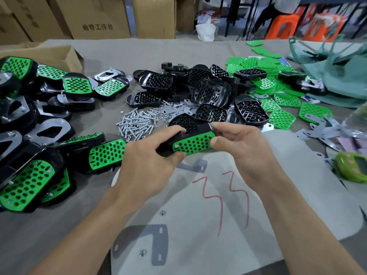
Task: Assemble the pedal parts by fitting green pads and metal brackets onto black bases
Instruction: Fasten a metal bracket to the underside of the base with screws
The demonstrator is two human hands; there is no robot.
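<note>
With fingers (175, 129) of left hand (151, 157), right hand (245, 149): clasped black plastic base (201, 128).
Judged perforated green pad (195, 144) seated; needed grey metal bracket (193, 165) next.

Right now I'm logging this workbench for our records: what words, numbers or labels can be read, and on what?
"工作台": black print on the cardboard box behind the table; the two characters before it are too blurred to be sure of.
"33": red handwriting on the white sheet.
Print on the far-left box: too blurred to read.
</note>
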